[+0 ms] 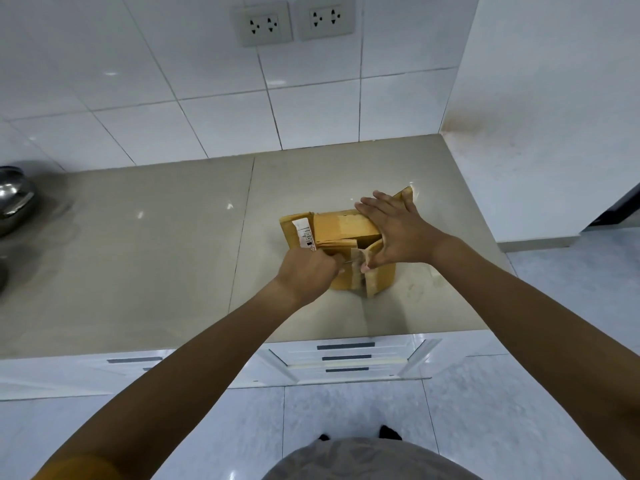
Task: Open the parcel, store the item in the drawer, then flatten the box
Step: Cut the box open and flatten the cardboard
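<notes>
A brown cardboard parcel (341, 228) with a white shipping label stands on the beige counter (156, 244), right of centre. My right hand (393, 230) lies flat on its top, fingers spread, thumb down at the torn front flap. My left hand (308, 271) is closed at the box's front left, gripping a strip of tape or flap; a thin pale edge shows between the two hands. The top flaps look partly lifted. Nothing inside the box is visible. White drawers (346, 358) with dark handle slots sit below the counter's front edge.
A shiny metal bowl (14, 199) sits at the counter's far left. White tiled wall with two sockets (294, 22) runs behind. A white wall bounds the counter on the right. Pale floor tiles and my feet show below.
</notes>
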`<state>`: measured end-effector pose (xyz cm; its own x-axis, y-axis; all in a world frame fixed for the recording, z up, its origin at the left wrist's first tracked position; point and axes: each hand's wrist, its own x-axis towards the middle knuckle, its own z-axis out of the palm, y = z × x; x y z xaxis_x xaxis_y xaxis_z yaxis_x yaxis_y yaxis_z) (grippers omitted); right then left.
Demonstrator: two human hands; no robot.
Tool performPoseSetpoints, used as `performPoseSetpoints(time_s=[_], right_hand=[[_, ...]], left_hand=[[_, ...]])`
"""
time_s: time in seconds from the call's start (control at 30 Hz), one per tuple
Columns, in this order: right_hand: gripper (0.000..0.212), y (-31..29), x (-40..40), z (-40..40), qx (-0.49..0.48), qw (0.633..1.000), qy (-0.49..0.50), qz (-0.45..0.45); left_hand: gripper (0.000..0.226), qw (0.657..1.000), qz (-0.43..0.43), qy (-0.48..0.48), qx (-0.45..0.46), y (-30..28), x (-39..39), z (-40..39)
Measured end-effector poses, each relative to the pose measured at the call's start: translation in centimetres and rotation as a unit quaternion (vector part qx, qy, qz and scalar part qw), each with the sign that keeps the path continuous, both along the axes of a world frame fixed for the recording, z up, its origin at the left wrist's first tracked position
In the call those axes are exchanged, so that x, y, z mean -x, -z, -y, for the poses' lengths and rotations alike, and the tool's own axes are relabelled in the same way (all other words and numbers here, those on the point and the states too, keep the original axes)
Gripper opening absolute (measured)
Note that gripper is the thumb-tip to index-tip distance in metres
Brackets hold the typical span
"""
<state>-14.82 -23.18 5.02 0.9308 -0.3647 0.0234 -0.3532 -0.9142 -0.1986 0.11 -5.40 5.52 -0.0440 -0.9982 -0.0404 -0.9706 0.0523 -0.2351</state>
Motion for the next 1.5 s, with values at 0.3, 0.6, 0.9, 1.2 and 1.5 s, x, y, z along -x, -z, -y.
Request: performPoseSetpoints(time_s=[0.3, 0.6, 0.9, 1.2, 1.5], right_hand=[[0.104, -0.6, 0.7, -0.8, 0.068, 0.993, -0.003, 0.095], [0.042, 0.4, 1.3, -2.9, 0.185, 0.961, -0.046, 0.203], [0.016, 1.0, 1.3, -4.3, 0.234, 0.922, 0.031, 0.308], [0.011, 1.5, 1.5, -6.5, 0.113, 0.938, 0.042, 0.324], [0.009, 3.2, 4.2, -10.3, 0.003, 0.954, 0.074, 0.292]], left_hand=[[0.034, 0.978, -0.134, -0.16, -0.002, 4.0, -1.0, -3.9], [0.044, 0.928, -0.185, -0.317, -0.062, 7.6, -2.2, -3.2], [0.026, 0.863, -0.318, -0.247, 0.306, 2.7, -1.4, -1.5], [0.048, 0.942, -0.311, -0.088, 0.096, -3.5, 0.5, 5.5], [0.05, 0.973, -0.16, -0.1, 0.137, 0.4, 0.5, 7.5]])
